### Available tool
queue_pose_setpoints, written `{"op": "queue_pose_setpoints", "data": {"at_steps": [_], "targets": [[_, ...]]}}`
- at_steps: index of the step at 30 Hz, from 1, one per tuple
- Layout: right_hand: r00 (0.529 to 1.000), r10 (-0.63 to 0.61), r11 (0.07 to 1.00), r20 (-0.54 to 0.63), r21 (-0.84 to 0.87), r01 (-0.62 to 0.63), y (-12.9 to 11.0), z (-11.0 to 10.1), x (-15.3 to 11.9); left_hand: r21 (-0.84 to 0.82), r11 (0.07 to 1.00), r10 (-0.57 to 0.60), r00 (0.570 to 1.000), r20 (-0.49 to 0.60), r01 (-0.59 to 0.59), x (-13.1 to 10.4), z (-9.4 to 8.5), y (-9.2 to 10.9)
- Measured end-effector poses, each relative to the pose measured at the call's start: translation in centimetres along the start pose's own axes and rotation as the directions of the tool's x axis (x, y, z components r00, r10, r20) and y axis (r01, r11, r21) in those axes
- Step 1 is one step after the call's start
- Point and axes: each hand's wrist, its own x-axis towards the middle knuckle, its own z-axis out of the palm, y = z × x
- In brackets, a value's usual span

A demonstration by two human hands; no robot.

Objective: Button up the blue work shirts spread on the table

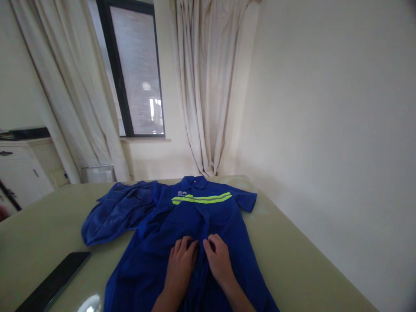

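Note:
A blue short-sleeved work garment lies spread on the pale green table, its collar at the far end and a yellow-green reflective band across the chest. My left hand rests on the garment's middle, just left of the front placket, with its fingers curled. Right of the placket is my right hand, fingers bent and thumb near the index finger. Whether either hand pinches the cloth is too small to make out. Another bundled blue cloth sits beside the garment on the left.
The table meets a wall along its right side. A black flat device lies at the front left, near a shiny white object. Behind the table are curtains, a window and a white cabinet.

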Motion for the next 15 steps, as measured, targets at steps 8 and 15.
{"op": "queue_pose_setpoints", "data": {"at_steps": [8,15], "targets": [[1.000,0.013,0.994,0.014,0.111,-0.014,0.7,0.8,-0.2,-0.251,0.964,-0.066,0.994,0.090,0.087,0.5,0.0,-0.7],[1.000,-0.001,0.996,0.020,0.088,0.000,0.6,0.4,-0.1,-0.375,0.919,-0.081,0.989,0.127,0.124,0.8,0.0,-0.7]]}}
